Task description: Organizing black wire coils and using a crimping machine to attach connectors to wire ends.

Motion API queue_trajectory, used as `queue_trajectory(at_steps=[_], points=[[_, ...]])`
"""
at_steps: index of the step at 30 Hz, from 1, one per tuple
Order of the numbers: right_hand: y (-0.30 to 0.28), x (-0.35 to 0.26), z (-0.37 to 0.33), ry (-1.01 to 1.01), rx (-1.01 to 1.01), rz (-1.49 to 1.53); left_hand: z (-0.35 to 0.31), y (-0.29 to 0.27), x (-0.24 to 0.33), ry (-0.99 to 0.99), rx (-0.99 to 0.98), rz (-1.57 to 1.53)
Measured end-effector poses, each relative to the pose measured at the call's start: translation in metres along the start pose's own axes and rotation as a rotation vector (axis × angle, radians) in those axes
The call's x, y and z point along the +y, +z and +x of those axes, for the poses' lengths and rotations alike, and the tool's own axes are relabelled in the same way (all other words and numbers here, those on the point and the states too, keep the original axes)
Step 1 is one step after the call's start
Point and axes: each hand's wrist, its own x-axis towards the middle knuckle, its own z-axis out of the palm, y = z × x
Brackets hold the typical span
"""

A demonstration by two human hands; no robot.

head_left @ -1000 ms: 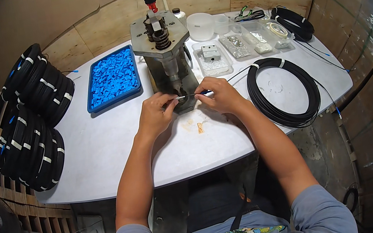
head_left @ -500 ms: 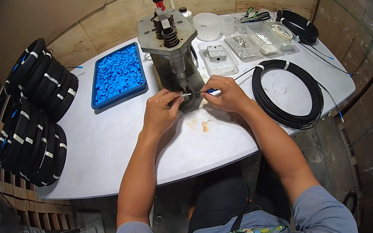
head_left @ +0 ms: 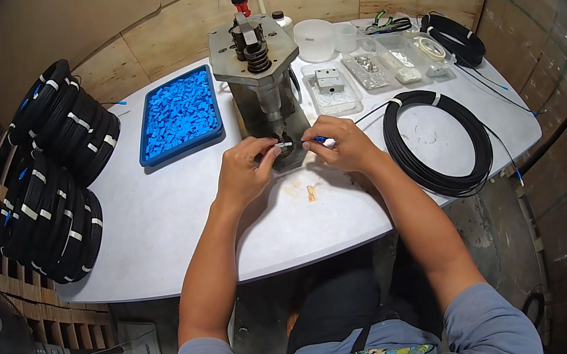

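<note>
Before the metal lever press [head_left: 256, 59], my two hands meet in the middle of the table. My left hand [head_left: 242, 170] pinches a small whitish connector part [head_left: 284, 145] between thumb and fingertips, its end pointing right. Opposite it, my right hand [head_left: 343, 144] is closed on a small blue and white connector [head_left: 323, 139]. A black cable [head_left: 371, 112] runs from behind that hand to the large black cable coil [head_left: 448, 186] on the right. A narrow gap separates the two parts, just in front of the press's lower end.
A dark blue tray [head_left: 183, 152] of small blue pieces lies left of the press. Stacked black cable coils [head_left: 53, 221] stand at the far left. Clear boxes of small parts [head_left: 366, 73], a white tub [head_left: 314, 40] and another coil [head_left: 453, 42] line the back right.
The thin line that bridged the two fingertips is no longer visible between them. My right fingers have shifted slightly; my left hand is nearly unmoved.
</note>
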Motion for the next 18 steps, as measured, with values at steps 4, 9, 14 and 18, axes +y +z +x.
queue_trajectory(at_steps=[4,9,14,18], points=[[-0.0018,-0.0031,-0.0003,-0.019,0.005,0.023,-0.0004,0.0001,0.0004,-0.001,-0.024,0.0],[-0.0046,-0.007,-0.0005,-0.012,0.008,0.031,0.0004,-0.0004,0.0018,-0.016,-0.058,0.034],[-0.005,-0.008,-0.0002,-0.031,0.016,0.031,-0.0007,0.0007,0.0026,-0.01,-0.048,0.014],[-0.0077,-0.0077,0.0006,-0.066,0.008,0.006,-0.0006,0.0013,0.0054,-0.004,-0.038,0.014]])
